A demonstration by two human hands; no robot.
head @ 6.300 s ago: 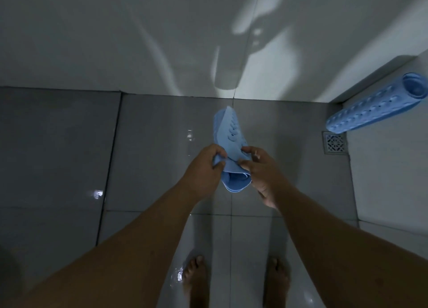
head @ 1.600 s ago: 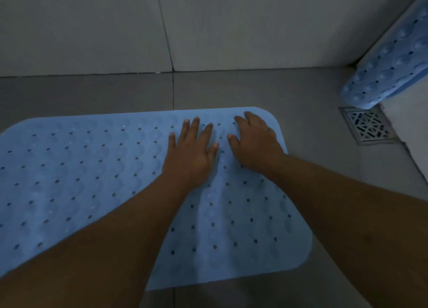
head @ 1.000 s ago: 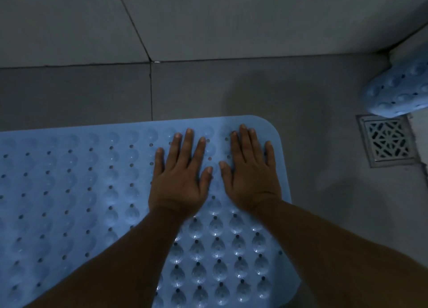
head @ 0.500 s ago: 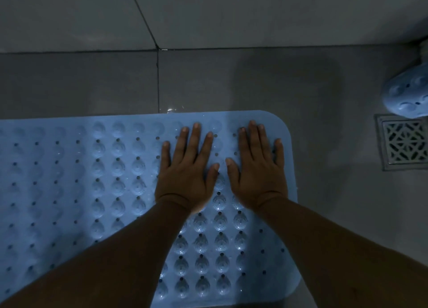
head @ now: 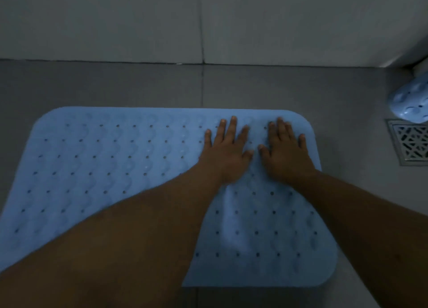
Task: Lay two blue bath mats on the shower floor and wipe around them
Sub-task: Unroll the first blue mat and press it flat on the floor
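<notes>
both hands, left hand (head: pixel 228 152) and right hand (head: pixel 286 153), press fingers spread flat on the mat's (head: pixel 104 168) far right corner; rolled second mat (head: pixel 411 102) lies rightward, nearer the right hand

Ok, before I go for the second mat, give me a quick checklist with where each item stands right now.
1. First mat unrolled, lying on the floor: ok.
2. Far right corner pressed down: ok, left hand and right hand lie flat on it.
3. Whole mat stuck flat: cannot tell, arms hide part of it.
4. Drain left uncovered: ok, bare floor lies between it and the mat.
5. Second mat within sight: ok, rolled up at the right edge, above the drain.
6. Hands free to take it: ok, both open, holding nothing.
</notes>
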